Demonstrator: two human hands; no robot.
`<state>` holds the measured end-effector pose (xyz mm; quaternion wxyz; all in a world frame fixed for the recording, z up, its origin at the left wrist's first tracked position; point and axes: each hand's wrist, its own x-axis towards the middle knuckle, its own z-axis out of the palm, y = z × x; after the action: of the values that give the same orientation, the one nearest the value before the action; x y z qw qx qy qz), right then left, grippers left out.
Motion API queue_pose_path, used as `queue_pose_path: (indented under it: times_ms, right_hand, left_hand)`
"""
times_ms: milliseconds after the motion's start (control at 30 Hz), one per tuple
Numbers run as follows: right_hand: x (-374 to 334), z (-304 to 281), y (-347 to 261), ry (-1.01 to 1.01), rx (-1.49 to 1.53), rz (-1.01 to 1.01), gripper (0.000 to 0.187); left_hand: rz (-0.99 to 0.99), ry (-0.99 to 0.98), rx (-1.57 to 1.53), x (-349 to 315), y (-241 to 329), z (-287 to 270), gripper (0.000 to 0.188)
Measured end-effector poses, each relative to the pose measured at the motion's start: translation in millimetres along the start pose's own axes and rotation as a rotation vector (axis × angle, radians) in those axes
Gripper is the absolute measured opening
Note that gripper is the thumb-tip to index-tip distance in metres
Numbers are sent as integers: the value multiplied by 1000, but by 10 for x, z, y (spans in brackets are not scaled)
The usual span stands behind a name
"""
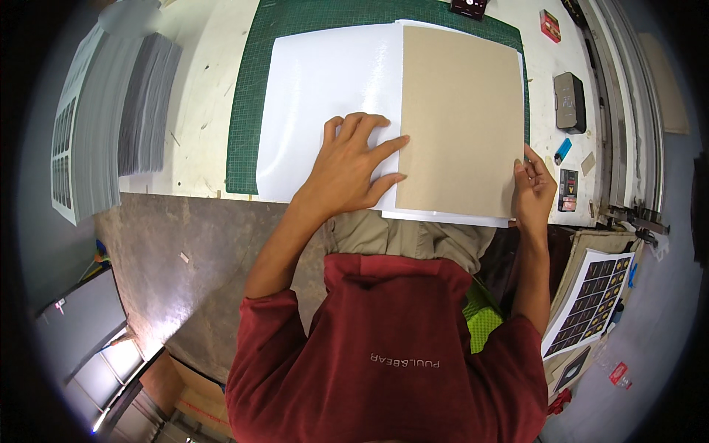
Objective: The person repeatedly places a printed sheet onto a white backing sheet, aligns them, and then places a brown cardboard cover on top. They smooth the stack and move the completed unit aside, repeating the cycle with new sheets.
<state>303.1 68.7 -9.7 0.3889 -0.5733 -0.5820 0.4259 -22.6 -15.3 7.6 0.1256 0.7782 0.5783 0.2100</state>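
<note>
A brown cardboard sheet (461,118) lies over glossy white paper (325,88), which spreads out to the left and shows as thin margins along the board's top and near edges. My left hand (351,159) rests on the white paper with its fingers spread. Its index fingertip and thumb tip meet the board's left edge. At the board's right edge, my right hand (533,184) pinches the rim, thumb on top and fingers curled around the outer side. Whether it also grips the paper underneath is hidden. A green cutting mat (247,140) lies beneath everything.
Tall stacks of printed sheets (103,125) stand at the left. On the right lie a black clock-like box (569,103), a blue lighter (563,150), a small dark pack (568,190) and a red pack (550,26). A phone-like device (468,7) sits at the far edge.
</note>
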Motion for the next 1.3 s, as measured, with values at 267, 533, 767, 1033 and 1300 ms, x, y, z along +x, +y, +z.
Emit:
queue_pose_path:
  times_ms: [267,533,767,1033,1300]
  right_hand:
    - [-45,9,-254,183,-806,-432,32]
    - [-57,438,-450,-269,-821,-689,39]
    - [602,312,-697,-485,-699,-577,42]
    - [3138,850,-293,-156,-845,-185,76]
    - [3143,993,-439,-171,-958,-45,94]
  left_hand:
    - [-24,26,76,180,80,92,52]
    - [-70,136,58,-50,247,85,52]
    - [-421,479,126,-1079,407,508,85]
    - [-835,921,207,-1108,173,772,120]
    - [-883,1257,-310,-885,120,618,97]
